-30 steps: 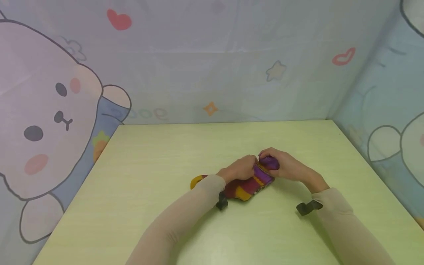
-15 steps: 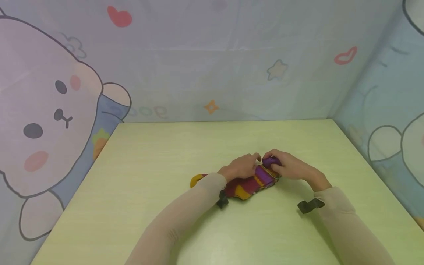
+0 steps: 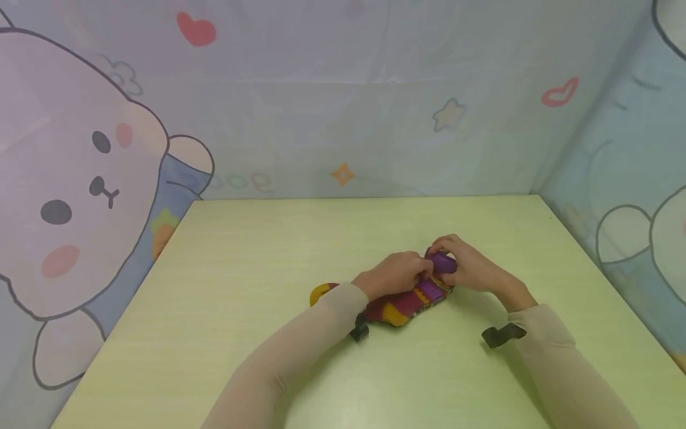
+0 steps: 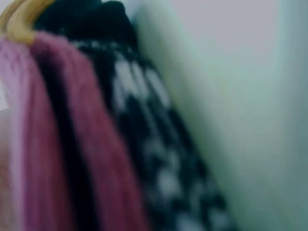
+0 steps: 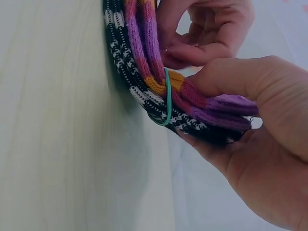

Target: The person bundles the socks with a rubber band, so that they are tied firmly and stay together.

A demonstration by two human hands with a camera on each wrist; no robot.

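A bundle of knitted socks [image 3: 409,305] lies on the table, striped maroon, purple and yellow on top, with black-and-white socks [image 5: 126,57] layered underneath. Round them near the cuffs runs a thin green elastic band [image 5: 168,98]. My right hand [image 3: 474,269] pinches the purple cuff end, thumb on top and fingers below. At the bundle's upper edge is my left hand [image 3: 399,273], its fingers curled and thumb and fingertip against the socks just beside the band. In the left wrist view the pink socks [image 4: 96,130] fill much of the frame, and the left fingertips are hidden.
The pale yellow-green table [image 3: 257,238] surrounds the bundle. Behind it hangs a printed cloth backdrop [image 3: 300,107] with cartoon figures, continuing along both sides. A dark wrist strap [image 3: 502,335] sticks out from the right sleeve.
Half a second ago my left fingers were loosened and apart from the cuff; now they are curled in and slightly further right, close to the right hand. The right hand keeps its pinch, raised slightly.
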